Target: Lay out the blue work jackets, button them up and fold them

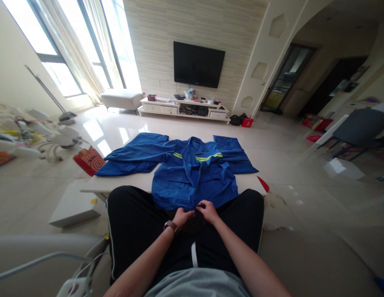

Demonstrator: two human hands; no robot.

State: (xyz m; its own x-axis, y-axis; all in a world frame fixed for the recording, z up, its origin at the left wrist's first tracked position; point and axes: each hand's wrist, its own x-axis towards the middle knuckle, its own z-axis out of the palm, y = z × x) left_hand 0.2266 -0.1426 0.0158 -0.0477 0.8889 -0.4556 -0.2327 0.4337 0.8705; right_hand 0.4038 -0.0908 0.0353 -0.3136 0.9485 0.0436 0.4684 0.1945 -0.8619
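A pale tiled floor [288, 177] fills much of the frame, and one striped wall [155, 41] rises at upper centre. Two black trouser legs [126, 235] of the seated person flank the lower centre. Between and beyond the knees, one blue jacket [176, 181] lies at mid-frame over one white table [126, 181], covering most of its top; its near hem hangs past the table's near edge. The jacket's collar points toward the top of the frame and its hem toward the bottom, so the body's long axis runs up and down the picture, while the cloth at either side spreads left and right; I cannot tell whether the layered cloth at left is all sleeve. Beyond, at upper centre, are one television [198, 64] and one white TV cabinet [161, 109] crowded with small items; one pale bench [122, 100] stands left of it. One dark chair [359, 128] is at right, one white box [76, 204] at lower left, and one orange-red bag [89, 161] just beside the table's left end. Two hands meet at the middle of the hem: the right hand [208, 211] pinches the cloth between thumb and fingers, and the left hand [182, 216], also pinching the edge, is just beside it. One brown-strapped wristwatch [171, 226] circles the left wrist. Two yellow bands [209, 157] cross the jacket's chest, one per side.
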